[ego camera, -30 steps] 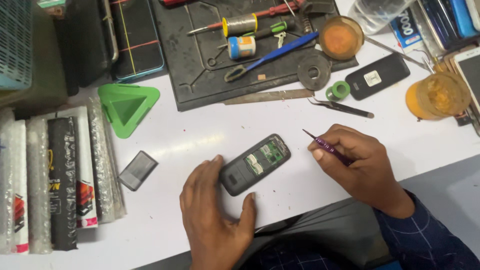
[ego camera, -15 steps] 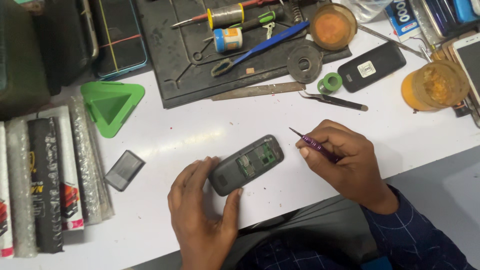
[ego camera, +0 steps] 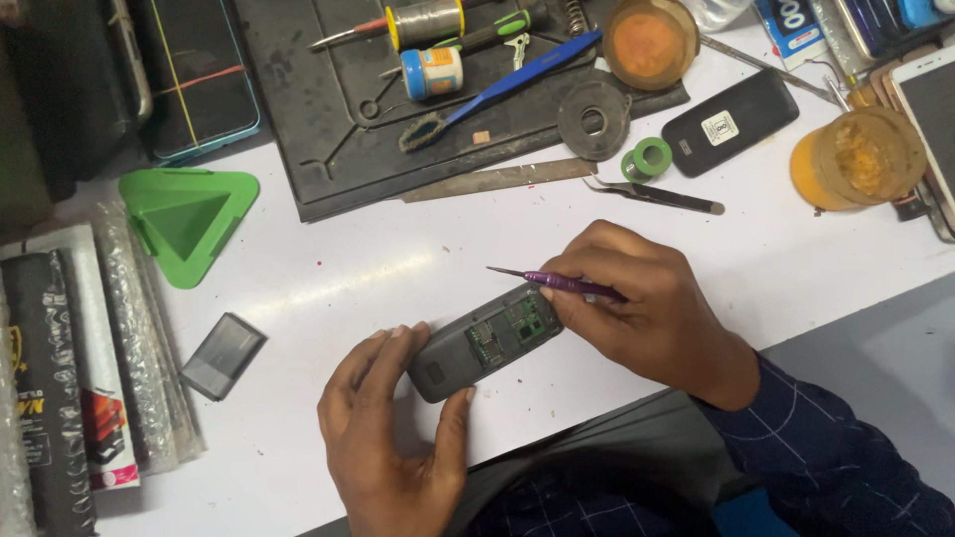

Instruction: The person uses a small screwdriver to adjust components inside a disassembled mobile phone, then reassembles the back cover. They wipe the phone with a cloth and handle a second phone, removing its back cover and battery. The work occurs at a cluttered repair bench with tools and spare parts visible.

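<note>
Leftmost, packets: bubble-wrapped flat packets [ego camera: 70,398] lie at the table's edge, far left of the opened phone.
Green stand: a green triangular plastic piece [ego camera: 184,221] sits up and left of the phone.
Battery: a small grey battery [ego camera: 223,355] lies flat on the white table [ego camera: 328,268], left of the phone and apart from it.
Left hand: the left hand [ego camera: 383,438] steadies the phone's lower end, fingers along the upper side and thumb against the near side, grasping the casing.
Phone: a small dark phone [ego camera: 484,341] with its back off and green circuit board showing lies tilted on the table, near the front edge, between both hands.
Work mat: a black mat [ego camera: 338,129] lies above the phone, bearing a blue toothbrush [ego camera: 497,88] and a solder spool [ego camera: 423,22].
Screwdriver: a thin purple screwdriver [ego camera: 562,282] lies nearly level just above the phone's upper end, tip pointing left.
Right hand: the right hand [ego camera: 647,308] is clenched around the screwdriver, touching the phone's upper right end.
Tweezers: metal tweezers [ego camera: 652,194] lie above the right hand.
Second phone: a black handset [ego camera: 731,121] lies up and right of the opened phone.
Orange jar: an orange jar [ego camera: 858,157] stands far right of the phone.
</note>
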Demonstrator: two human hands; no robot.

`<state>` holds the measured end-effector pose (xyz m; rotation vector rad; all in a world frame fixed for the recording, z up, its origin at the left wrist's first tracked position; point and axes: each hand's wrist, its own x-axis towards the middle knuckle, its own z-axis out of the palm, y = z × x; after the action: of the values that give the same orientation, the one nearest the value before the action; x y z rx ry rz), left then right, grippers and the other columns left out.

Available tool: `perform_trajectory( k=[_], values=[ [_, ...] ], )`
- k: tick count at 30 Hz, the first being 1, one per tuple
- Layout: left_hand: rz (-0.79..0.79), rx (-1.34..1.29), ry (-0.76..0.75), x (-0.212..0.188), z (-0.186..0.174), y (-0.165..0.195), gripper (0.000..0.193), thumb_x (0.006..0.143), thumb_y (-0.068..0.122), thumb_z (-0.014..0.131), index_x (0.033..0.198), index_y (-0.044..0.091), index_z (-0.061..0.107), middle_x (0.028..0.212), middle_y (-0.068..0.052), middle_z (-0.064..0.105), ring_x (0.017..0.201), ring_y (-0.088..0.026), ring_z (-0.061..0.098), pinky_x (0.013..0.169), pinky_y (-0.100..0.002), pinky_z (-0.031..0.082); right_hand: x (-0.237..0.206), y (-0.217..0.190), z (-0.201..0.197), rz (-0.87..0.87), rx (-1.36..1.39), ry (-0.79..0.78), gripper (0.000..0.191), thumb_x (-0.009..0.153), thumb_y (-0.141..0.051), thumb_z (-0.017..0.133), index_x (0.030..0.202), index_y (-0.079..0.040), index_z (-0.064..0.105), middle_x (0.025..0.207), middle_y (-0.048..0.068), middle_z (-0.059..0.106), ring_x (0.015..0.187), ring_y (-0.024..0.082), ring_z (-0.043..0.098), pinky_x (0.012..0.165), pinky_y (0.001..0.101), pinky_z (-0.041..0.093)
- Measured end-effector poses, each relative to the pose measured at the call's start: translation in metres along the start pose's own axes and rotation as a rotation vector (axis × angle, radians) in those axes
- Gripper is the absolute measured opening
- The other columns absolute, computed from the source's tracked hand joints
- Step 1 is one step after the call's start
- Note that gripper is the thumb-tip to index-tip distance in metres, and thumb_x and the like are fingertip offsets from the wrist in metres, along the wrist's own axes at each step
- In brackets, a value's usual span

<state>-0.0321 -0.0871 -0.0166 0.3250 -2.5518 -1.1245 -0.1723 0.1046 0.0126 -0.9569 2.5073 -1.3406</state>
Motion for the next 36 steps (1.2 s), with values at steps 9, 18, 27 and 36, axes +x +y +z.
perform_trajectory(
  k=[9, 18, 27, 36],
  values=[
    [0.019, -0.017, 0.016, -0.001, -0.007, -0.006, 0.062, 0.079, 0.016, 0.082, 0.134, 0.004, 0.055, 0.122, -0.007, 0.072, 0.134, -0.029, 0.050, 0.112, -0.046, 0.040, 0.005, -0.014, 0.007, -0.033, -0.112, -0.029, 0.018, 0.084, 0.001, 0.074, 0.102, 0.001, 0.073, 0.088, 0.006, 0.068, 0.071, 0.010, 0.068, 0.056, 0.0229, 0.052],
    [0.018, -0.024, 0.006, -0.002, -0.009, -0.011, 0.064, 0.080, 0.016, 0.081, 0.136, 0.002, 0.054, 0.123, -0.007, 0.073, 0.134, -0.029, 0.050, 0.113, -0.047, 0.038, 0.005, -0.015, 0.006, 0.028, -0.106, -0.039, 0.016, 0.086, -0.002, 0.075, 0.102, 0.000, 0.074, 0.088, 0.004, 0.071, 0.064, 0.006, 0.062, 0.051, 0.0215, 0.045],
    [0.004, 0.000, -0.011, -0.003, -0.010, -0.006, 0.066, 0.078, 0.016, 0.081, 0.136, 0.002, 0.053, 0.129, -0.009, 0.068, 0.132, -0.030, 0.051, 0.111, -0.048, 0.036, -0.009, -0.012, 0.001, 0.133, -0.105, 0.059, 0.024, 0.089, -0.005, 0.072, 0.112, -0.001, 0.070, 0.087, 0.003, 0.071, 0.063, 0.001, 0.057, 0.052, 0.0198, 0.044],
    [0.073, 0.062, 0.108, -0.008, -0.002, 0.004, 0.065, 0.084, 0.014, 0.077, 0.141, -0.002, 0.049, 0.139, -0.021, 0.059, 0.133, -0.036, 0.053, 0.112, -0.047, 0.039, -0.035, -0.017, 0.003, 0.245, -0.024, 0.023, 0.028, 0.087, -0.006, 0.070, 0.115, -0.004, 0.072, 0.070, 0.001, 0.068, 0.055, 0.004, 0.052, 0.048, 0.0227, 0.042]
  ],
)
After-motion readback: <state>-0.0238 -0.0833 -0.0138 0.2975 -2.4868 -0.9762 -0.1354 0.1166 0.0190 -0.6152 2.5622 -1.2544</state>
